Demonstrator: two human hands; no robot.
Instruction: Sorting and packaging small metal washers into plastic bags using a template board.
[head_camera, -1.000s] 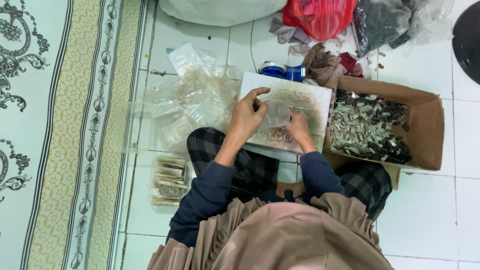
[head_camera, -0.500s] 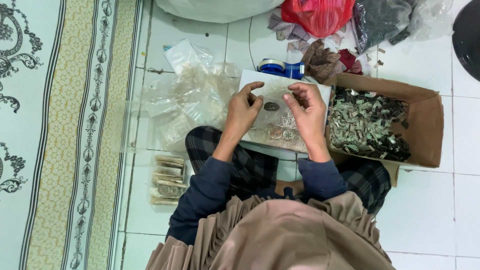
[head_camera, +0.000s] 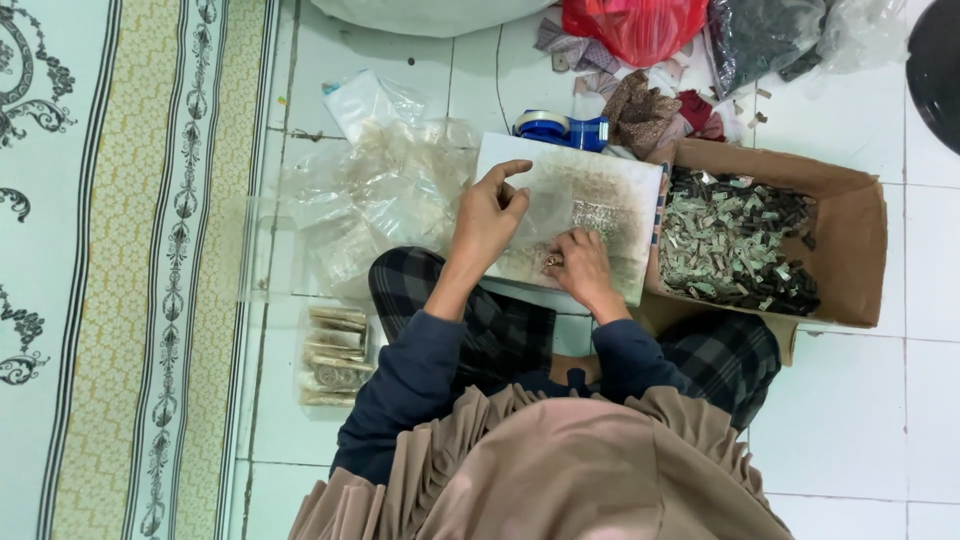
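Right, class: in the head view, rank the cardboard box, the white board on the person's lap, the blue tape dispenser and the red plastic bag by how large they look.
1. cardboard box
2. white board
3. red plastic bag, though the frame cuts it off, so its full size is unsure
4. blue tape dispenser

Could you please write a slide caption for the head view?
Seated person's left hand lifts a clear plastic bag over a white board, right hand pressing it.

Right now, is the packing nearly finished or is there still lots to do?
Some is done: a stack of filled packets lies on the floor. The left hand and right hand hold a clear bag over the board. Lots remains: the cardboard box is still full of small pieces.
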